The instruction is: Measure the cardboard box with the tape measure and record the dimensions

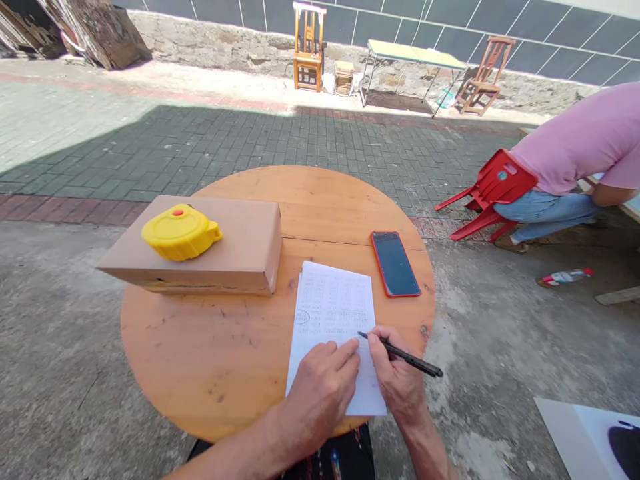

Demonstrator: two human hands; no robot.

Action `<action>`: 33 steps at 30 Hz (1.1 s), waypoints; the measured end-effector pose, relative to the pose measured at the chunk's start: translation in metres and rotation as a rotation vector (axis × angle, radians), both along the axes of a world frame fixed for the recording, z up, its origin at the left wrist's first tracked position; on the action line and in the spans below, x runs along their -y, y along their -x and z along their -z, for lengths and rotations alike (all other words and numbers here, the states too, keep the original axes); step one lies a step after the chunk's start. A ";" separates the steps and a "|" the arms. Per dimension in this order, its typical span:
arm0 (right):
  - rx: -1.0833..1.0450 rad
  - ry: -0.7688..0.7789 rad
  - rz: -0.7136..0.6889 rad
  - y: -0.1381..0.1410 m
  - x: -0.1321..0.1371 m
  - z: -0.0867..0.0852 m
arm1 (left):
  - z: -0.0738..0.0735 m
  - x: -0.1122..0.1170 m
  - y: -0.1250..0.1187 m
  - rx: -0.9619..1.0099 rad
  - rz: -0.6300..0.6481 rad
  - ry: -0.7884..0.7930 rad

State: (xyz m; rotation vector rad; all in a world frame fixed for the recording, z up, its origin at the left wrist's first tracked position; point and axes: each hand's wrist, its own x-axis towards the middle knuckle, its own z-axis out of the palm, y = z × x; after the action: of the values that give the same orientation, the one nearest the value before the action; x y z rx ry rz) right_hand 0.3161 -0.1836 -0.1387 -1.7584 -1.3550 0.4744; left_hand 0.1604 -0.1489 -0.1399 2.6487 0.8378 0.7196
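A white sheet of paper covered in handwritten rows lies on the round wooden table, near its front edge. My left hand rests flat on the lower part of the sheet, fingers stretched out and pressing it down. My right hand is closed on a black pen, whose tip touches the paper at its right side. A red-cased phone lies screen up just beyond the paper.
A cardboard box lies on the table's left half with a yellow tape measure on top. A person in a pink shirt sits on a tipped red plastic chair at right. A bottle lies on the ground.
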 end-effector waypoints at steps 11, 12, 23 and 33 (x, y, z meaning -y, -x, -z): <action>-0.024 -0.004 0.003 -0.001 0.001 0.001 | 0.001 0.001 0.000 0.009 0.005 0.006; -0.025 -0.002 0.008 -0.001 0.002 0.001 | 0.001 0.001 0.000 0.009 0.004 0.006; -0.010 0.000 -0.001 0.000 0.000 -0.003 | 0.000 0.001 0.000 0.015 0.006 0.024; -0.147 -0.009 0.113 -0.001 0.005 0.005 | -0.001 0.001 0.001 -0.016 0.008 0.052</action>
State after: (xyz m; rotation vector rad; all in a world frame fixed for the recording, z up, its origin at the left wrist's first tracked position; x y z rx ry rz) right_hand 0.3175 -0.1881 -0.1438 -1.7467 -1.1476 0.5235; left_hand 0.1599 -0.1501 -0.1385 2.6139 0.8387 0.6668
